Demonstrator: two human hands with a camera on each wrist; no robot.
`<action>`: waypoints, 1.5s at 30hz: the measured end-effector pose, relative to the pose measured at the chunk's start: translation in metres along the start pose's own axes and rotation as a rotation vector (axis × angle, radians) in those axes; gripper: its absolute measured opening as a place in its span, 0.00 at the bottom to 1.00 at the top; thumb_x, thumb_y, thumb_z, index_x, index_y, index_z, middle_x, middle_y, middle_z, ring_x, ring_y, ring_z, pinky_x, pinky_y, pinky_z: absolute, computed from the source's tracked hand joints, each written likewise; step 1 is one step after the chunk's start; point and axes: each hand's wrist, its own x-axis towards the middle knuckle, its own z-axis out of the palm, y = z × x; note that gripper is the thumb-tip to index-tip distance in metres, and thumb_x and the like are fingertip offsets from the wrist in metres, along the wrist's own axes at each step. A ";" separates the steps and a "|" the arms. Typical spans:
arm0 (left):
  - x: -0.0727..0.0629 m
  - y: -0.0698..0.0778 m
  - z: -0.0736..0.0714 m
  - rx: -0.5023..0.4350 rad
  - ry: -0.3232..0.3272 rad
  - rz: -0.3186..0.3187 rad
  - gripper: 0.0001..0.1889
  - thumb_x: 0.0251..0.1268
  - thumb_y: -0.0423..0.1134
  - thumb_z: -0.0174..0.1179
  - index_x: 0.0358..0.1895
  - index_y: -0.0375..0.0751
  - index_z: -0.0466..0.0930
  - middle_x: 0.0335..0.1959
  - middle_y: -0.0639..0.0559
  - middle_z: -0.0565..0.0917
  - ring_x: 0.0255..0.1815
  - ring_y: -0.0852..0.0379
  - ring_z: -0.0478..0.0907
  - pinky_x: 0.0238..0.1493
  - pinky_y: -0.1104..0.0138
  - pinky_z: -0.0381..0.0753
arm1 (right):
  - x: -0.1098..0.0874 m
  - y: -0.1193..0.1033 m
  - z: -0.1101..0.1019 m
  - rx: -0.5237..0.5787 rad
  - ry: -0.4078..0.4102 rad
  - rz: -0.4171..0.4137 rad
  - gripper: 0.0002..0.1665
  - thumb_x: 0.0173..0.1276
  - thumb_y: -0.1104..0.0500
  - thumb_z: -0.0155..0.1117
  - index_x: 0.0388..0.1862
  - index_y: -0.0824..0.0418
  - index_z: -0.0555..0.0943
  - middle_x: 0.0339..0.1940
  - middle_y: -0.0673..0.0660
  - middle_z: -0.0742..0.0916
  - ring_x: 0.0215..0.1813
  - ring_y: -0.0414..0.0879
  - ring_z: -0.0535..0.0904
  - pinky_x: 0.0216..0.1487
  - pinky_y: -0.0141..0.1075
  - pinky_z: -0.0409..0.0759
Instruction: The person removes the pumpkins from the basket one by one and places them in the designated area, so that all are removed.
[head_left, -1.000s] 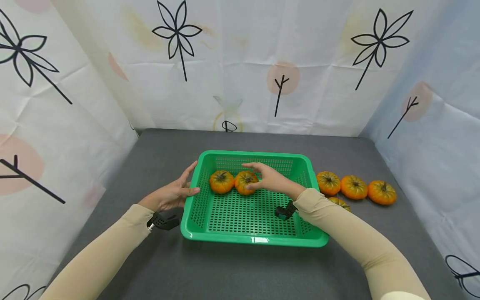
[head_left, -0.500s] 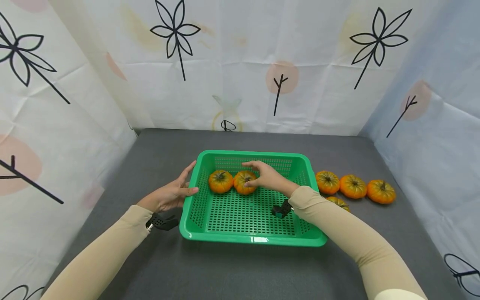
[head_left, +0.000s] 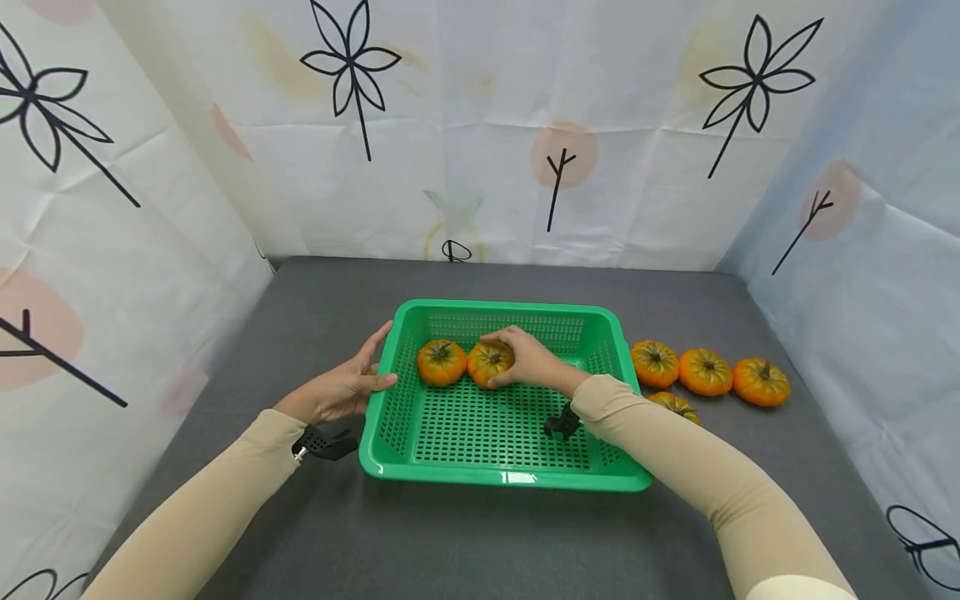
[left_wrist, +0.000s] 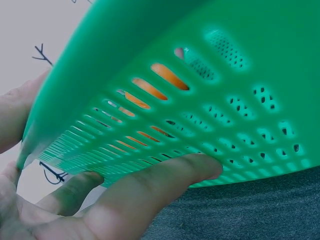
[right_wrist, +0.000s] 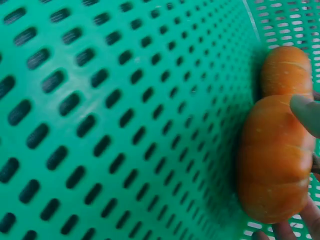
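My left hand holds the left side of a green plastic basket, its thumb at the rim. In the left wrist view, fingers lie along the slotted outer wall. Two small orange pumpkins sit side by side against the basket's back left part: a left pumpkin and a right pumpkin. My right hand grips the right pumpkin, thumb on its near side and fingers behind it. The right wrist view shows this gripped pumpkin resting on the perforated floor, with the other pumpkin beyond.
Outside the basket's right side stand several more pumpkins on the grey table. One of them is partly hidden by my right sleeve. White printed cloth walls enclose the table's back and sides.
My right hand has shifted slightly left and lowered, its fingers and thumb closing round the right pumpkin in the basket. The left hand still holds the basket's side.
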 end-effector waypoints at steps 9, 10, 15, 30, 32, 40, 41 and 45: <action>-0.001 0.001 0.001 -0.002 -0.002 -0.005 0.51 0.73 0.29 0.51 0.73 0.80 0.21 0.76 0.31 0.43 0.65 0.26 0.65 0.54 0.37 0.75 | 0.000 0.000 0.005 -0.035 -0.021 -0.005 0.45 0.54 0.55 0.78 0.71 0.55 0.69 0.65 0.62 0.70 0.62 0.57 0.71 0.60 0.51 0.76; -0.001 0.001 0.001 -0.004 0.000 -0.006 0.51 0.73 0.29 0.51 0.72 0.81 0.22 0.76 0.31 0.43 0.65 0.26 0.65 0.54 0.37 0.75 | 0.001 0.000 0.005 -0.032 -0.024 -0.003 0.45 0.55 0.55 0.78 0.71 0.55 0.69 0.65 0.62 0.70 0.62 0.57 0.71 0.60 0.51 0.77; -0.003 0.002 0.001 -0.007 0.011 -0.007 0.51 0.72 0.30 0.52 0.72 0.84 0.26 0.76 0.32 0.42 0.64 0.28 0.68 0.54 0.37 0.75 | 0.003 0.002 0.006 -0.028 -0.035 0.005 0.45 0.55 0.54 0.77 0.71 0.53 0.68 0.66 0.61 0.69 0.62 0.56 0.72 0.60 0.50 0.77; -0.003 0.001 0.000 0.001 0.021 -0.010 0.50 0.73 0.30 0.52 0.71 0.86 0.27 0.76 0.32 0.43 0.64 0.29 0.69 0.53 0.37 0.76 | 0.002 0.001 -0.003 -0.030 -0.099 -0.019 0.44 0.56 0.54 0.77 0.71 0.55 0.69 0.63 0.61 0.74 0.58 0.54 0.74 0.53 0.46 0.80; -0.003 0.001 0.000 0.004 0.020 -0.011 0.50 0.73 0.31 0.52 0.71 0.86 0.26 0.76 0.32 0.43 0.64 0.29 0.69 0.53 0.37 0.76 | 0.001 0.001 -0.005 -0.020 -0.115 -0.012 0.44 0.56 0.54 0.76 0.71 0.55 0.69 0.63 0.61 0.75 0.57 0.53 0.74 0.51 0.45 0.80; -0.002 0.001 0.001 -0.001 0.020 -0.011 0.50 0.73 0.30 0.51 0.71 0.86 0.27 0.77 0.33 0.42 0.64 0.29 0.68 0.53 0.37 0.76 | -0.003 -0.003 -0.014 0.009 -0.175 0.015 0.43 0.57 0.56 0.75 0.71 0.57 0.69 0.63 0.60 0.75 0.56 0.52 0.75 0.52 0.45 0.79; -0.003 0.001 0.001 -0.004 0.018 -0.011 0.50 0.73 0.30 0.50 0.71 0.86 0.26 0.77 0.33 0.42 0.64 0.29 0.68 0.54 0.37 0.76 | -0.004 -0.003 -0.016 0.013 -0.179 0.021 0.43 0.57 0.56 0.75 0.71 0.58 0.69 0.64 0.61 0.75 0.56 0.53 0.75 0.52 0.45 0.79; -0.003 0.002 0.002 -0.009 0.006 -0.010 0.50 0.73 0.30 0.51 0.72 0.82 0.23 0.76 0.32 0.42 0.64 0.28 0.68 0.53 0.37 0.76 | -0.007 -0.006 -0.022 0.033 -0.193 0.048 0.42 0.58 0.57 0.74 0.71 0.59 0.68 0.64 0.61 0.75 0.57 0.53 0.75 0.53 0.45 0.79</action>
